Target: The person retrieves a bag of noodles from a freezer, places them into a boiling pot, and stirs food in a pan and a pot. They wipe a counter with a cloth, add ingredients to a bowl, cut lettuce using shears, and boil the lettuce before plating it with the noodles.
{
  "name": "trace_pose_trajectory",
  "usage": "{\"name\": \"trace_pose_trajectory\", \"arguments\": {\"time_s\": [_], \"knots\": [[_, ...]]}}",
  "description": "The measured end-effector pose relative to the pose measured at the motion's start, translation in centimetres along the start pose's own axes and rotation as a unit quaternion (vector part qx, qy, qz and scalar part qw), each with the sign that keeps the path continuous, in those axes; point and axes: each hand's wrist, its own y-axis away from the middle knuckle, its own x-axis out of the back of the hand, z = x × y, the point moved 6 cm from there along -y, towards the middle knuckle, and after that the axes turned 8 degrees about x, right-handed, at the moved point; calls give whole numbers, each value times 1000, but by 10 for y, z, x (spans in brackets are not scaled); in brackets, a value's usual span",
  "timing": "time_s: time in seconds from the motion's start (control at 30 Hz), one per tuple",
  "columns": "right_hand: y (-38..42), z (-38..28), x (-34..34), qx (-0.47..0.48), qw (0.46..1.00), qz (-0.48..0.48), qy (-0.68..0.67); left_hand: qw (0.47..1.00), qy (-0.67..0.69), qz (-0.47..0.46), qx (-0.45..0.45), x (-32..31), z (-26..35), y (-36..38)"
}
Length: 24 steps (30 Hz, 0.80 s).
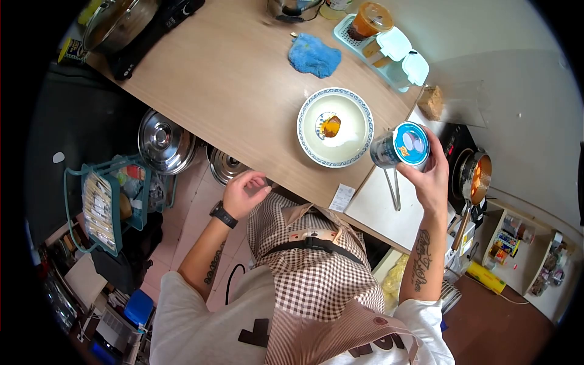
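My right hand (435,174) is wrapped around a canister (411,145) with a blue lid and a dark side, held tilted just right of a bowl. The white bowl (308,139) has a blue patterned rim and stands on the wooden table. An orange-brown sauce or paste (331,126) lies at its bottom. Off the table's front edge hovers my left hand (245,193), its fingers loosely curled, with a gap to the thumb and nothing visible in it. Under the canister, metal tongs or chopsticks (394,190) lie on a white surface.
A blue cloth (314,55) lies behind the bowl. Lidded condiment containers (394,44) sit on a pale tray at the back. At right, a pan (476,177) with orange-red food rests on a cooktop. A pot (125,27) stands far left; a teal cart (112,201) is below.
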Motion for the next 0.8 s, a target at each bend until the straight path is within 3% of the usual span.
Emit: {"name": "trace_pose_trajectory", "arguments": {"time_s": [0.37,0.57,0.8], "knots": [[32,37,-14,-4,982,65,-179,999,0,-26,31,-4,21,-17],[43,79,44,-32,975,166,-143,1000,4,-14,26,-2,27,-25],[5,170,92,-98,955,272,58,999,-25,-9,32,10,30,-7]]}}
